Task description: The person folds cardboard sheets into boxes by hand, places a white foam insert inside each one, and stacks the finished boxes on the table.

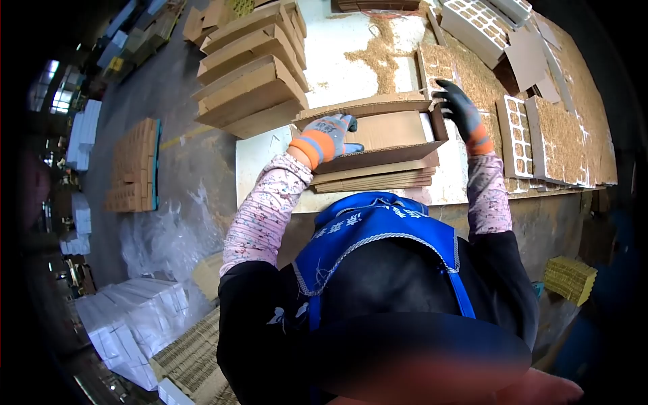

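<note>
An open cardboard box (391, 129) lies in front of me on a stack of flat cardboard (374, 181), on the white table (263, 162). My left hand (327, 138), in a grey and orange glove, grips the box's left end, with its fingers over the edge. At the box's right end, my right hand (459, 111), in a dark glove with an orange cuff, has its fingers apart and holds nothing. It is beside a white compartmented tray (439, 67) with brown crumbs.
Several open boxes (253, 88) stand at the back left. On the right are white trays (518, 135) and crumb-covered blocks (557, 138). Brown crumbs lie on the tabletop behind the box. A pallet of cardboard (135, 165) and plastic wrap (165, 236) are on the floor.
</note>
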Available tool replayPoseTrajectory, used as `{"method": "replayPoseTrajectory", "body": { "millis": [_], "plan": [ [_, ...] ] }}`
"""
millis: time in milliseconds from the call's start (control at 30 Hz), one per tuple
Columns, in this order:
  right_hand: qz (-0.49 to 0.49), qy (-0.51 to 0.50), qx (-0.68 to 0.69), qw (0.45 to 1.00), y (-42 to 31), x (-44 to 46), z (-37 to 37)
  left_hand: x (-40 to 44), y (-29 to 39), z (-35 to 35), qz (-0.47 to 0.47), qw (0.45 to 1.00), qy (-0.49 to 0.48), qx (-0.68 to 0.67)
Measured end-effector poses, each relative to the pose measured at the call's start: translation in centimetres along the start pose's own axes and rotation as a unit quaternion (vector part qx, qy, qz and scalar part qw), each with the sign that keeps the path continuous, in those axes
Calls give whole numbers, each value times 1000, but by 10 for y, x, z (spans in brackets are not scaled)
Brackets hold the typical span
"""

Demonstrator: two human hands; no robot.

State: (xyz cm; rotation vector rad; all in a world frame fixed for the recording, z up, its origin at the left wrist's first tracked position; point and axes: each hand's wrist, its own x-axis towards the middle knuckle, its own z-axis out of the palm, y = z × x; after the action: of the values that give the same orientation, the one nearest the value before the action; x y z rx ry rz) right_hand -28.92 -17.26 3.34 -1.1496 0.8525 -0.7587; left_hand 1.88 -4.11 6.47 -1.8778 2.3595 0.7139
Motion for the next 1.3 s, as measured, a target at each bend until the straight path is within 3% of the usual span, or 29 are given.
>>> {"method": "replayPoseTrajectory", "body": {
  "millis": [33,67,100,167,233,267,300,333,400,433,467,500,533,567,600,633,700,800,833,867,933,967,1000,1033,1067,1133,1200,1267,1300],
  "plan": [
    [64,3,90,994,17,7,-19,1,0,2,-3,1000,16,22],
    [90,-55,-12,994,38,8,-36,0,1,7,-6,999,29,42],
    [15,-75,-209,975,52,-2,-22,0,5,6,-17,998,20,54],
    [-150,-187,-483,842,88,9,-27,4,4,10,-17,997,34,72],
    [-138,-204,-433,867,85,17,-24,-3,11,4,-23,995,53,85],
    [-112,-211,-377,895,91,21,-23,-14,13,-8,8,997,69,15],
    [-7,-164,-298,940,92,22,-17,-26,13,-20,38,994,86,-55],
    [-9,-169,-297,940,84,17,-14,-39,3,-28,10,971,170,-169],
    [-121,-159,-389,899,61,-5,-4,-64,-51,-29,-34,865,373,-335],
    [-39,-105,-278,954,58,-11,6,-66,-85,-7,-49,783,489,-382],
    [-39,-116,-279,953,67,-5,4,-68,-98,22,-58,780,495,-380],
    [-71,-141,-279,947,81,1,-5,-72,-110,53,-105,710,367,-591],
    [-104,-166,-279,940,88,6,-14,-78,-94,52,-138,590,218,-765],
    [-195,-206,-380,880,93,9,-24,-82,-73,56,-159,807,264,-503],
    [-223,-214,-413,857,91,5,-27,-83,-28,40,-165,931,272,-181],
    [-230,-207,-411,858,93,0,-27,-79,-25,40,-172,928,275,-182],
    [-290,-201,-396,848,106,-1,-35,-72,-34,38,-120,819,95,-553],
    [-314,-206,-388,841,111,-13,-39,-66,-53,64,-104,836,67,-534],
    [-329,-190,-401,834,103,-24,-32,-75,-57,65,-42,805,96,-584],
    [-344,-172,-396,834,109,-26,-32,-82,-59,64,-73,739,156,-651],
    [-111,-131,-221,960,136,-21,-45,-83,-70,93,-108,699,186,-682],
    [-156,-116,-237,952,134,-28,-32,-108,-35,40,-222,667,185,-687],
    [-201,-100,-253,941,125,-33,-13,-122,-50,59,-134,622,248,-730],
    [-320,-132,-361,866,108,-30,18,-132,-83,96,-37,601,278,-748],
    [-292,-172,-279,899,104,-22,46,-145,-116,121,58,573,303,-759],
    [-53,-121,-115,985,65,-24,160,-177,-164,91,-158,700,262,-645],
    [103,-105,-4,989,81,11,232,-226,-247,105,-188,732,222,-616],
    [43,-134,-61,988,67,33,319,-256,-347,151,-185,647,265,-690],
    [-17,-149,-83,985,89,55,338,-255,-360,143,-185,649,263,-690]
  ]
}}
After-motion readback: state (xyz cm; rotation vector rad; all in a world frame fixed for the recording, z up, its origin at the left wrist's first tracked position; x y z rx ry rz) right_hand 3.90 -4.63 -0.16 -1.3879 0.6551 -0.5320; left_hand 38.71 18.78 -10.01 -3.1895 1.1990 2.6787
